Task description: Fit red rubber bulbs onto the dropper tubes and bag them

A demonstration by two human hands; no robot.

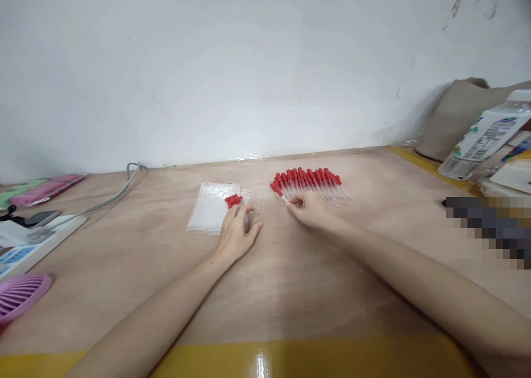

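Note:
My right hand [309, 207] pinches the clear tube of a red-capped dropper [276, 189], with its red rubber bulb pointing up and left. Just behind it, a row of droppers [309, 176] with red bulbs lies side by side, clear tubes toward me. My left hand [238, 231] rests with thumb and forefinger spread at the right edge of a stack of clear plastic bags [203, 212]. Several loose red bulbs [233, 200] lie on the bags by its fingertips. Between the hands are several thin clear tubes [259, 196] without bulbs.
At left are a power strip [45, 239] with a grey cable [112, 199], a phone [40, 218], pink and green packs [52, 190] and a purple fan [22, 298]. A bottle [483, 137] leans at right by a grey-beige object [448, 118]. A white wall stands behind.

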